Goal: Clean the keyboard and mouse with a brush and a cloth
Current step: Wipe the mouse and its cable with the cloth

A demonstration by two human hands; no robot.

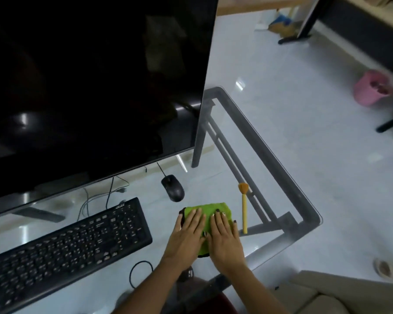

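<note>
We had both hands flat on the green cloth (210, 210) in the lower middle of the frame: the left hand (187, 235) and the right hand (225, 236) lay side by side, fingers straight, pressing it to the glass worktop (281, 182) and gripping nothing. The yellow brush (244, 211) lay untouched just right of the cloth. The mouse (173, 187) sat above it, the black keyboard (66, 250) at lower left. We judged that wiping of either had yet to begin.
</note>
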